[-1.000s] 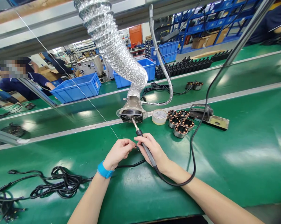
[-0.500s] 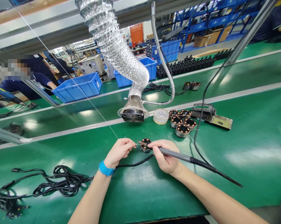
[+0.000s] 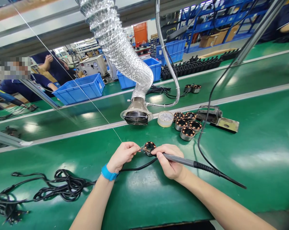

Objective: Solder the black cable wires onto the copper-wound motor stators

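Observation:
My left hand (image 3: pixel 125 154), with a blue wristband (image 3: pixel 109 173), is closed in a pinch. A thin strand of solder wire (image 3: pixel 103 118) runs down from the upper left into it. My right hand (image 3: pixel 170 160) grips a grey soldering iron (image 3: pixel 180 159) like a pen. The iron's tip is at the short wire ends by my left fingertips; whether it touches them is too small to tell. Just behind the tip stands a small motor stator (image 3: pixel 150 145) with copper windings. A black cable (image 3: pixel 141 167) runs under my left wrist towards the stator.
Coiled black cables (image 3: pixel 69 187) lie left on the green bench. Several stators (image 3: pixel 187 133), a round tub (image 3: pixel 165 119) and an iron stand (image 3: pixel 213 115) are at the back right. A fume extractor hood (image 3: pixel 136 113) hangs ahead. Blue bins (image 3: pixel 79 91) and co-workers are beyond.
My right hand has shifted slightly left and down, bringing the iron's tip closer to my left fingertips. My left hand stays put. Stators on the far line have slid left.

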`<state>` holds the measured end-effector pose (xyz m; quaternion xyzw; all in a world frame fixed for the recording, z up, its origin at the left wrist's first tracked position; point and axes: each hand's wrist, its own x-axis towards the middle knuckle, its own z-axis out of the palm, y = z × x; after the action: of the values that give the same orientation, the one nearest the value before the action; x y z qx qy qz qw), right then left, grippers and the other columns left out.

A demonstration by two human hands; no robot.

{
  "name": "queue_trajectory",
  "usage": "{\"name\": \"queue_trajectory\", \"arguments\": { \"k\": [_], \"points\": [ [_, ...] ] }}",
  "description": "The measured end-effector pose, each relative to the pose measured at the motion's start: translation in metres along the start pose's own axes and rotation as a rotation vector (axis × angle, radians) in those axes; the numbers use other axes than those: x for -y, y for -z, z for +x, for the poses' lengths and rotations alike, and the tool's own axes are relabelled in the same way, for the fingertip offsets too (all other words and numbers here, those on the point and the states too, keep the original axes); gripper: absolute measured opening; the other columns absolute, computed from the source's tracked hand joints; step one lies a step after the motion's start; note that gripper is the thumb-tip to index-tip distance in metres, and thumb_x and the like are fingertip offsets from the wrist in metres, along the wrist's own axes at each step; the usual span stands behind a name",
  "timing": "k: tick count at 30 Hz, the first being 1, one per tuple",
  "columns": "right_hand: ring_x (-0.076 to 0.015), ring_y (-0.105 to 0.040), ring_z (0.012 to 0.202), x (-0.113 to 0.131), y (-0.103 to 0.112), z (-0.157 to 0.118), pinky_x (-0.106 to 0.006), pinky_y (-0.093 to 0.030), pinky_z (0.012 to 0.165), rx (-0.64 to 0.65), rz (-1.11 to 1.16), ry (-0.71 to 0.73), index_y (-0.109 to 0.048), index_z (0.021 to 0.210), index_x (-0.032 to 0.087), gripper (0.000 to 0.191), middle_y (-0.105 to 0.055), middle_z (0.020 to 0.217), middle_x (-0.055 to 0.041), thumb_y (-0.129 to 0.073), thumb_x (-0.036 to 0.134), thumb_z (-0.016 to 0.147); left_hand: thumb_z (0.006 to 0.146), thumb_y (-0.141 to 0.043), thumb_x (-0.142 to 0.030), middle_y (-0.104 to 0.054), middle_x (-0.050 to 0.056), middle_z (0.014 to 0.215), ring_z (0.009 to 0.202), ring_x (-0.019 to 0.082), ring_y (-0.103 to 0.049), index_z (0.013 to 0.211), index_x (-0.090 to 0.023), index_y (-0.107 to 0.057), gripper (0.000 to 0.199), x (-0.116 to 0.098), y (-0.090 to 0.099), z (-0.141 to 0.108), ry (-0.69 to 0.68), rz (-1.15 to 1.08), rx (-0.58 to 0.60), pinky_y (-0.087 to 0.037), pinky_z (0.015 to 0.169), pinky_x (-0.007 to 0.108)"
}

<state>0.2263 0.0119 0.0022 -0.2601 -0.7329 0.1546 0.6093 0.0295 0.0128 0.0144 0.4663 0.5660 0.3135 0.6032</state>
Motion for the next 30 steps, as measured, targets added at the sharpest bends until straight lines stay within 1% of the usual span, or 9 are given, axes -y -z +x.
{"name": "queue_trajectory", "arguments": {
  "k": [5, 11, 25, 30],
  "points": [
    [-0.0126, -0.064, 0.054, -0.0007, 0.0006, -0.0011, -0.025, -0.050, 0.055, -0.008, 0.001, -0.005, -0.067, 0.078, 0.019, 0.018, -0.070, 0.064, 0.0000, -0.051, 0.014, 0.085, 0.077, -0.067, -0.040, -0.036, -0.009, 0.055, 0.042, 0.003, -0.022, 0.074, -0.014, -0.061, 0.027, 0.0007, 0.0004, 0.0000, 0.005, 0.013, -0.008, -0.010, 0.040, 0.021],
    [-0.0126, -0.065, 0.055, -0.0028, 0.0016, -0.0020, -0.025, -0.051, 0.056, -0.049, 0.010, -0.005, -0.067, 0.077, 0.020, 0.019, -0.070, 0.065, 0.0005, -0.051, 0.013, 0.084, 0.077, -0.066, -0.040, -0.036, -0.008, 0.055, 0.042, 0.003, -0.022, 0.074, -0.014, -0.061, 0.026, -0.0003, 0.0013, -0.0003, 0.002, 0.023, -0.009, -0.011, 0.040, 0.021],
    [-0.0133, -0.066, 0.055, -0.0012, 0.0018, -0.0011, -0.026, -0.052, 0.056, -0.051, -0.006, -0.001, -0.068, 0.079, 0.020, 0.019, -0.071, 0.067, 0.0009, -0.051, 0.014, 0.084, 0.076, -0.066, -0.041, -0.034, -0.009, 0.054, 0.042, 0.003, -0.021, 0.074, -0.015, -0.062, 0.027, -0.0011, -0.0005, 0.0002, 0.012, 0.030, -0.004, -0.011, 0.040, 0.021],
    [-0.0141, -0.066, 0.055, -0.0002, 0.0018, -0.0007, -0.027, -0.053, 0.056, -0.043, -0.009, -0.009, -0.068, 0.079, 0.021, 0.020, -0.072, 0.067, 0.0004, -0.050, 0.015, 0.085, 0.076, -0.066, -0.042, -0.036, -0.008, 0.055, 0.042, 0.003, -0.021, 0.074, -0.015, -0.062, 0.028, -0.0004, -0.0001, 0.0002, 0.007, 0.027, 0.007, -0.010, 0.040, 0.021]
  ]
}}
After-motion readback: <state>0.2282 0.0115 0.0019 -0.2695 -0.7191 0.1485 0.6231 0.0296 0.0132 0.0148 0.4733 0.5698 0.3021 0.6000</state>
